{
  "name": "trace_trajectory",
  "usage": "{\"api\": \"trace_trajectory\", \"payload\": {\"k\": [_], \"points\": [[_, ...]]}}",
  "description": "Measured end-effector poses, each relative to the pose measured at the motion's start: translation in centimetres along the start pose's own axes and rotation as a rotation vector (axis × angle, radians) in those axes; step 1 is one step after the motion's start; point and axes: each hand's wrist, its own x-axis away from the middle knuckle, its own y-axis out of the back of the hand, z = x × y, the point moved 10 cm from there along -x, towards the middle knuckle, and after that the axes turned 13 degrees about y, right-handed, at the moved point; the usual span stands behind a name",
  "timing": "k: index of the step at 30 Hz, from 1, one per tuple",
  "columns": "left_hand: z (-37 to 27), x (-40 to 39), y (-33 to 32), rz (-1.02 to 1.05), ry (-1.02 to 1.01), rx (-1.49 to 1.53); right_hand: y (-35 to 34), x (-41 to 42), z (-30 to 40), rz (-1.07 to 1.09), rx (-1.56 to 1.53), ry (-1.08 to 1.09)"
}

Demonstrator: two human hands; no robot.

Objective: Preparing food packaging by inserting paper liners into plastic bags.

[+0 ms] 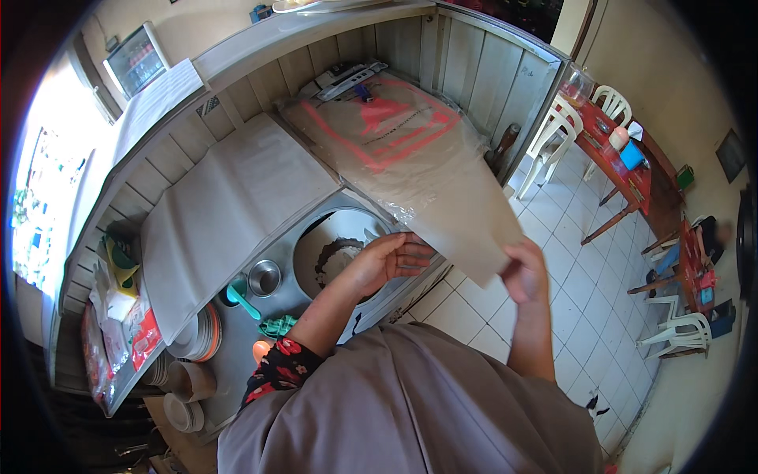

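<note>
A sheet of brown wrapping paper (479, 237) sticks out from a printed plastic pack of brown paper (379, 130) on the raised shelf. My right hand (524, 272) pinches the sheet's near corner between thumb and fingers. Beside the sheet's left edge is my left hand (397, 260), its fingers apart and partly under the paper's edge; nothing shows held in it. Below my left forearm lies the round opening of a large pot (314, 249) set in the metal counter, with a pale remainder that looks like rice inside.
Brown paper covers the left shelf (231, 189). Lower down are a metal cup (265, 278), a turquoise ladle (243, 299), a green checked cloth (277, 326) and stacked plates (201, 338). Plastic packs (142, 338) lie far left. White chairs (553, 136) and red tables (633, 172) stand right; a person sits there.
</note>
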Motion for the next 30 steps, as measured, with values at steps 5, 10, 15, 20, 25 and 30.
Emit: {"api": "trace_trajectory", "payload": {"k": [5,10,15,20,25,30], "points": [[-0.4,-1.8,-2.9,0.274,-0.038,0.246,5.9,5.8,11.5,-0.045,0.31,0.171],[-2.7,-2.9,-6.0,0.333,-0.035,0.509,9.1,13.5,20.7,-0.077,0.426,0.595],[-4.6,-3.0,-7.4,0.641,-0.021,0.486,10.3,14.3,20.0,-0.047,0.428,0.613],[-7.3,-1.6,-8.4,0.602,-0.002,0.374,7.9,12.8,19.1,0.044,0.432,0.607],[-7.3,0.2,-3.6,0.277,-0.036,0.369,3.5,8.4,16.9,0.212,0.391,0.58],[-11.5,9.1,-1.9,-0.133,-0.356,0.036,-2.9,4.1,13.8,0.407,0.33,0.541]]}}
